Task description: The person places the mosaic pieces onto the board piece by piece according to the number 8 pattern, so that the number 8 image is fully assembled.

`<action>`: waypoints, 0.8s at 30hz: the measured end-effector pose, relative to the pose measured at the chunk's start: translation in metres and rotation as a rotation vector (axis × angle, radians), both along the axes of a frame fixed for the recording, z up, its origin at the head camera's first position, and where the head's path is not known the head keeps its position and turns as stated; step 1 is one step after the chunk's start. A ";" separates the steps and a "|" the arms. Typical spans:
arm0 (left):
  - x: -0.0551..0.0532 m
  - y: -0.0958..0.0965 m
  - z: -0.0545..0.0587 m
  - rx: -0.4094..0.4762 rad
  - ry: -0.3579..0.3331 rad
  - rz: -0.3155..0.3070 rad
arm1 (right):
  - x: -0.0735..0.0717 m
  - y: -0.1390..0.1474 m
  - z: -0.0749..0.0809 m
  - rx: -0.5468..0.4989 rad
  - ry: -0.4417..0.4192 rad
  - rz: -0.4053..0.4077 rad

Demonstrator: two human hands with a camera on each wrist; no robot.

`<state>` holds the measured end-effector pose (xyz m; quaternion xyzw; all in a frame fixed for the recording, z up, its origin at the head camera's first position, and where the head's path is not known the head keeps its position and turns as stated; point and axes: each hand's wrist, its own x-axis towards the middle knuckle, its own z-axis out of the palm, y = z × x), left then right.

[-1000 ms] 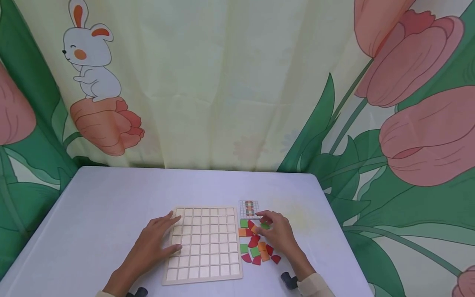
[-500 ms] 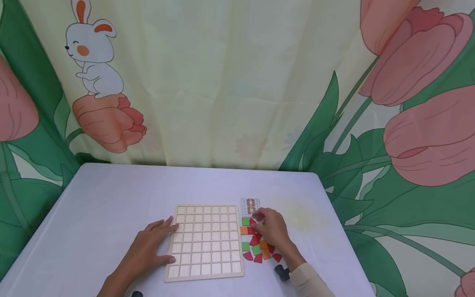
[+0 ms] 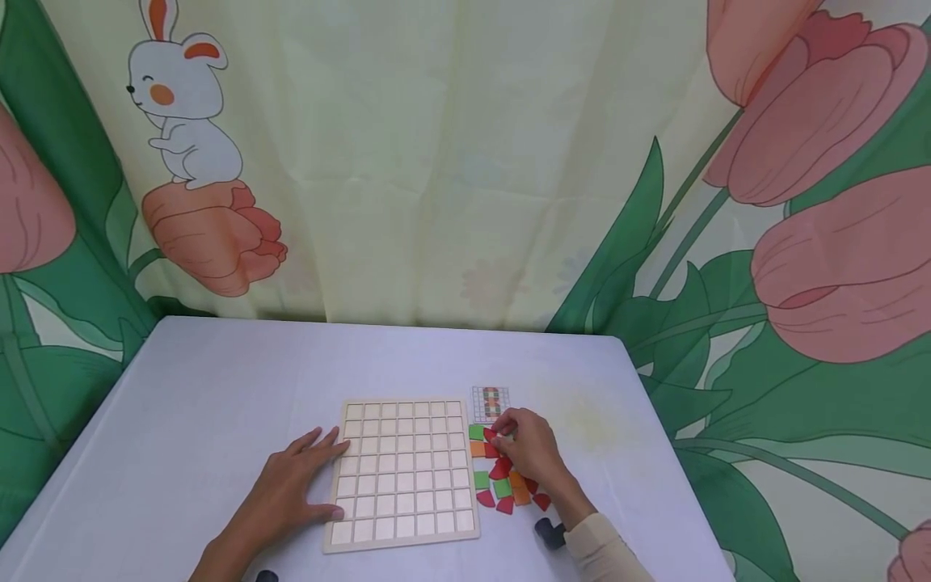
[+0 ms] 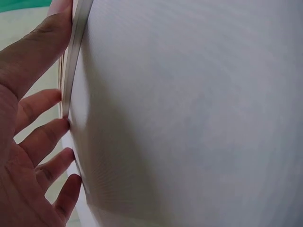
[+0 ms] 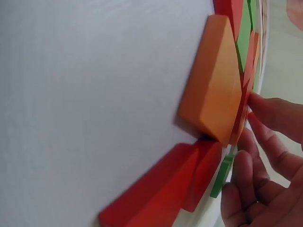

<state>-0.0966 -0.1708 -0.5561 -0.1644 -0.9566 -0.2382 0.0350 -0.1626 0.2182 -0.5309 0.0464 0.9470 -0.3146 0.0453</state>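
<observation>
The wooden grid board (image 3: 473, 517) lies flat on the table, its square cells bare. My left hand (image 3: 287, 489) rests at its left edge, fingers spread and fairly straight; in the left wrist view the thumb (image 4: 40, 49) and fingertips touch the board's side (image 4: 72, 61). Right of the board is a loose group of red, green and orange pieces. My right hand (image 3: 534, 449) reaches over them, thumb and index finger pinching a red fan-shaped piece (image 3: 489, 434). Its other fingers curl in near a green piece (image 5: 221, 177). The hand hides part of the group.
A small printed pattern card (image 3: 490, 402) lies behind the pieces. A green square (image 3: 476, 432) and an orange square (image 3: 476, 449) sit against the board's right edge. A black object (image 3: 550, 533) is by the right wrist. A patterned curtain (image 3: 407, 202) hangs behind the table.
My right hand has moved left over the pieces, its thumb and index finger coming together at the red piece. My left hand has drawn back slightly from the board's top onto its left edge.
</observation>
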 end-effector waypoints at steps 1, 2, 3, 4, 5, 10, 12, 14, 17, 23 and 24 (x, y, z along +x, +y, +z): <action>0.000 0.000 0.000 -0.002 0.001 0.000 | 0.000 0.000 0.000 -0.005 -0.007 -0.003; 0.000 0.000 0.000 -0.003 0.001 0.000 | 0.000 -0.001 0.000 -0.007 -0.013 -0.004; 0.000 0.001 0.000 -0.007 0.001 -0.001 | 0.000 -0.001 0.000 -0.009 -0.019 -0.007; 0.000 0.001 0.000 -0.009 0.001 -0.001 | 0.000 -0.001 0.000 -0.009 -0.021 -0.006; 0.001 0.001 0.000 -0.012 0.001 -0.001 | 0.000 -0.001 0.001 -0.009 -0.028 -0.007; 0.001 0.002 0.001 -0.018 -0.007 0.005 | -0.002 0.000 0.004 -0.004 -0.033 0.013; 0.001 0.002 0.001 -0.015 -0.014 0.006 | -0.002 0.000 0.005 -0.011 -0.034 0.023; 0.001 0.002 0.001 -0.015 -0.021 0.006 | -0.002 0.000 0.004 -0.030 -0.042 0.020; 0.001 0.002 0.001 -0.017 -0.022 0.005 | -0.001 0.001 0.003 -0.058 -0.045 0.031; 0.001 0.001 0.002 -0.004 -0.016 0.000 | 0.002 0.003 0.002 -0.103 -0.031 0.050; 0.001 0.002 0.002 0.000 -0.017 0.000 | 0.002 0.003 0.002 -0.108 -0.024 0.049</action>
